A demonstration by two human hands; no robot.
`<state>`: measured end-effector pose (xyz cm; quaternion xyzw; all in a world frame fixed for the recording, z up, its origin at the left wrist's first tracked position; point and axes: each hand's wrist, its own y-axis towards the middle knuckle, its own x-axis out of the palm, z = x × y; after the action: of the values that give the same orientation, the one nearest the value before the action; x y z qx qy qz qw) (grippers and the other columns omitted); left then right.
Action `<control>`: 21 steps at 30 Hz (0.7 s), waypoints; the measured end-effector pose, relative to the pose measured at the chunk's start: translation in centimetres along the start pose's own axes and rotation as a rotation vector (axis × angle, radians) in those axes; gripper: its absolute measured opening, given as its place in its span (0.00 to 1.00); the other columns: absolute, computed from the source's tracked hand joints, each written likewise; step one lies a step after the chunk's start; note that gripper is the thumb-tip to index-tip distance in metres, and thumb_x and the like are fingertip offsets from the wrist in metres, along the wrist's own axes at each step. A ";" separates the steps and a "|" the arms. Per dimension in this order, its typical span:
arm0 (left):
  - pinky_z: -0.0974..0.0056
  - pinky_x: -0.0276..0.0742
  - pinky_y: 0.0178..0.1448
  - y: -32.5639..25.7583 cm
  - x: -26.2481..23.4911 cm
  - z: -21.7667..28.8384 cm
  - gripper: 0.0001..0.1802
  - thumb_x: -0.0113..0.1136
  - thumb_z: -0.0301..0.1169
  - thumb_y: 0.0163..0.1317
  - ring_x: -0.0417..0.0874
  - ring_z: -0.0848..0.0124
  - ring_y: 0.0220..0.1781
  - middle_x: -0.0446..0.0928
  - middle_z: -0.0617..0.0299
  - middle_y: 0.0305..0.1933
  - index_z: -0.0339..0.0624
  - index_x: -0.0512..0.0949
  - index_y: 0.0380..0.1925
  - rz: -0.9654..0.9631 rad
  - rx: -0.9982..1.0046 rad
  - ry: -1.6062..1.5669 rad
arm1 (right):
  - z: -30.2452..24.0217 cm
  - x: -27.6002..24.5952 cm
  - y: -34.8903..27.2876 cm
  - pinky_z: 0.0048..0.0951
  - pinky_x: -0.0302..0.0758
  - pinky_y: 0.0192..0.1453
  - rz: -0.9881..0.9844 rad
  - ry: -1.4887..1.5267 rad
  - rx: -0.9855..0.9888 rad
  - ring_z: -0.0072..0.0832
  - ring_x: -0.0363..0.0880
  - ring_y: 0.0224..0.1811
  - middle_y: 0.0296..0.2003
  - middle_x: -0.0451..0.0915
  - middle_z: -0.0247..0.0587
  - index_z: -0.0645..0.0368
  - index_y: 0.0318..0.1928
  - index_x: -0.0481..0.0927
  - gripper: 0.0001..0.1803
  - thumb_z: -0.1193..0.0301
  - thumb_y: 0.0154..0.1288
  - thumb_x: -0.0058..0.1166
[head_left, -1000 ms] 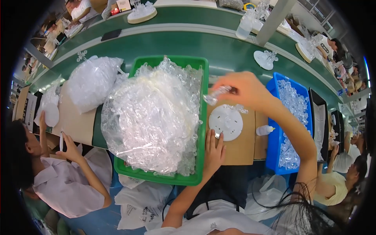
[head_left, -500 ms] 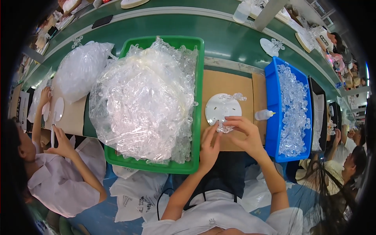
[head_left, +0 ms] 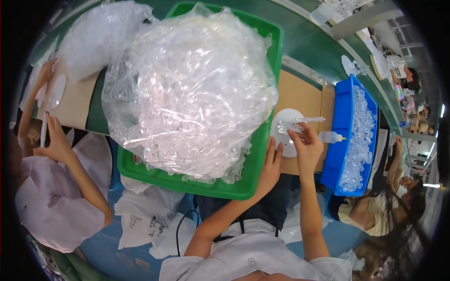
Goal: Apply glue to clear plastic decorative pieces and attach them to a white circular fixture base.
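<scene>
On the cardboard lies a round white disc (head_left: 290, 149) with clear plastic pieces (head_left: 301, 121) at its far side. My right hand (head_left: 308, 144) reaches over the disc's right part, thumb and fingertips closed on one of those clear pieces. My left hand (head_left: 270, 169) is beside the right rim of the green tray (head_left: 234, 189), its visible fingers stretched out; the rim partly hides it, and nothing shows in it. The tray bears a large clear plastic bag (head_left: 187, 98) of transparent parts.
To the right of the disc lies a small white squeeze bottle (head_left: 330, 137). Beyond it stands a blue bin (head_left: 342, 117) filled with clear plastic pieces. Another stuffed bag (head_left: 101, 37) lies at the far left, near a co-worker's hand (head_left: 56, 140). White bags (head_left: 145, 215) lie on the floor.
The view has shifted and turned slightly. My left hand has left the disc's near edge for the tray's side. My right hand has moved to the clear pieces at the disc's far side.
</scene>
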<state>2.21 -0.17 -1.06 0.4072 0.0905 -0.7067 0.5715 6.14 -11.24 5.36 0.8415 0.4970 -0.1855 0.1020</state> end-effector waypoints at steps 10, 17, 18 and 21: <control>0.48 0.64 0.65 -2.3 2.2 -0.1 0.25 0.48 0.33 0.61 0.69 0.52 0.63 0.70 0.48 0.60 0.42 0.70 0.60 -0.028 0.039 0.250 | 1.3 -3.4 0.6 0.22 0.78 0.47 0.027 0.254 0.279 0.25 0.80 0.42 0.42 0.80 0.40 0.69 0.52 0.74 0.20 0.76 0.59 0.60; 0.43 0.62 0.65 -1.6 2.4 0.5 0.26 0.47 0.32 0.62 0.69 0.48 0.62 0.70 0.46 0.60 0.42 0.69 0.61 -0.066 -0.350 -0.307 | 0.1 -0.9 -0.4 0.18 0.74 0.44 0.088 0.013 0.133 0.23 0.80 0.38 0.36 0.81 0.43 0.70 0.49 0.75 0.19 0.81 0.56 0.61; 0.44 0.63 0.65 -1.8 1.6 0.5 0.26 0.46 0.32 0.62 0.68 0.47 0.63 0.69 0.45 0.61 0.41 0.68 0.62 -0.076 -0.143 0.035 | 0.2 -1.0 -0.5 0.17 0.75 0.43 0.077 -0.049 0.099 0.23 0.81 0.37 0.35 0.81 0.42 0.70 0.49 0.75 0.19 0.81 0.56 0.62; 0.45 0.63 0.66 -1.9 1.3 0.4 0.26 0.44 0.30 0.63 0.67 0.47 0.64 0.65 0.43 0.64 0.40 0.65 0.63 -0.072 0.065 0.327 | -0.1 -0.6 -0.9 0.17 0.75 0.40 0.068 -0.137 0.031 0.22 0.81 0.36 0.33 0.82 0.41 0.69 0.48 0.76 0.19 0.80 0.56 0.62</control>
<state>0.32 -0.74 -2.28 0.5314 0.1739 -0.6537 0.5099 5.08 -11.24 5.70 0.8446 0.4572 -0.2469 0.1288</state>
